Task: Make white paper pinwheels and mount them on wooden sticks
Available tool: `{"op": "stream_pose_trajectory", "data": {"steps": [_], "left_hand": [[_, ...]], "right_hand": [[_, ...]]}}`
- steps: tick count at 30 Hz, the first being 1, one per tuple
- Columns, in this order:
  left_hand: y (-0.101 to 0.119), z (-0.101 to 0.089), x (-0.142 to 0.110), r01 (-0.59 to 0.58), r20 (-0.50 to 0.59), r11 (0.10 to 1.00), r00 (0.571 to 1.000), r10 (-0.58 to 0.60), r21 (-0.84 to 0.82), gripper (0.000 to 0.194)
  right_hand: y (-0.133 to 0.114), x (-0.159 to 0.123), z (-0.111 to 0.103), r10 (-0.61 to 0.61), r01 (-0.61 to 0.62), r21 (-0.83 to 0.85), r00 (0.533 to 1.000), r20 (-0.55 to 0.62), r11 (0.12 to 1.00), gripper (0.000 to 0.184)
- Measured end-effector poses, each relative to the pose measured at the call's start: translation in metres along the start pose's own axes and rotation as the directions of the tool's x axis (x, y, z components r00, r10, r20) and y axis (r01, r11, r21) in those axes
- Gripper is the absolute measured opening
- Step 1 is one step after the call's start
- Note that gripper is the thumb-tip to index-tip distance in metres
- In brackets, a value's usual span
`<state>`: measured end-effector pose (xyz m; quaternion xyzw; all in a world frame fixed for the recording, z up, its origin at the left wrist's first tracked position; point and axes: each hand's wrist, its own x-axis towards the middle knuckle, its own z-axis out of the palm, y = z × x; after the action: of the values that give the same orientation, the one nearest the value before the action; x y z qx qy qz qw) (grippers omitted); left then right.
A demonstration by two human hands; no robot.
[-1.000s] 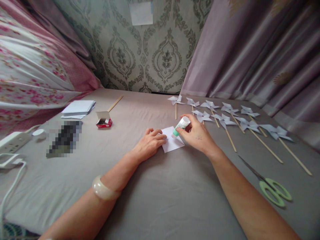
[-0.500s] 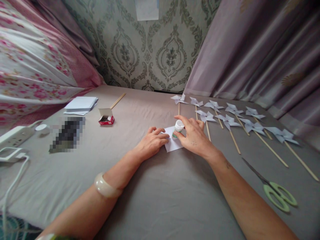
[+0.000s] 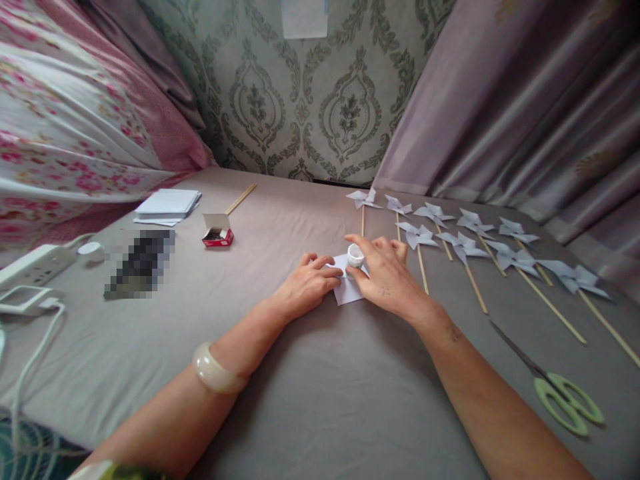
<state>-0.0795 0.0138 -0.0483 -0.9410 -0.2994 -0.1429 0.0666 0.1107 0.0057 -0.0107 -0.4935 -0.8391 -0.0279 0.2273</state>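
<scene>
My right hand [image 3: 387,273] is closed round a glue stick [image 3: 355,257], which stands upright on a small white sheet of paper [image 3: 349,293]. Its white end faces up, and the lower part is largely hidden by my fingers. Bent fingers of my left hand [image 3: 311,283] hold down the left side of the paper, pressed onto its surface. The paper lies on the grey cloth between both hands, partly covered by them.
Several paper pinwheels [image 3: 465,245] on wooden sticks lie at the right, with green-handled scissors [image 3: 560,393] nearer me. At the left are a paper stack [image 3: 167,203], wooden sticks [image 3: 242,199], a small red box [image 3: 218,237], a white cap [image 3: 91,252] and a power strip [image 3: 37,270].
The glue stick has shifted slightly on the paper and stands more upright, still in my right hand. My left hand stays on the paper. The whole view has moved a little.
</scene>
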Motion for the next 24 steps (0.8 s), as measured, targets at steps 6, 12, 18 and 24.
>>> {"op": "stream_pose_trajectory", "data": {"steps": [6, 12, 18, 24], "left_hand": [[-0.001, 0.002, 0.0, -0.005, -0.006, 1.0, 1.0, 0.005, -0.011, 0.019], [0.0, 0.0, 0.0, -0.011, -0.005, 1.0, 1.0, 0.011, -0.028, 0.02], [0.002, -0.001, 0.001, -0.016, -0.006, 0.999, 1.0, 0.016, -0.045, 0.019], [0.003, -0.002, 0.002, -0.018, 0.008, 0.999, 1.0, 0.019, -0.049, 0.02]], "right_hand": [[-0.002, 0.0, 0.0, -0.047, 0.047, -0.025, 0.999, 0.028, 0.999, 0.045], [-0.003, 0.001, -0.002, -0.069, 0.07, -0.025, 0.996, 0.049, 0.997, 0.046], [-0.006, 0.0, -0.006, -0.081, 0.083, -0.024, 0.994, 0.068, 0.996, 0.047], [-0.009, -0.001, -0.01, -0.079, 0.083, -0.051, 0.993, 0.085, 0.995, 0.046]]}}
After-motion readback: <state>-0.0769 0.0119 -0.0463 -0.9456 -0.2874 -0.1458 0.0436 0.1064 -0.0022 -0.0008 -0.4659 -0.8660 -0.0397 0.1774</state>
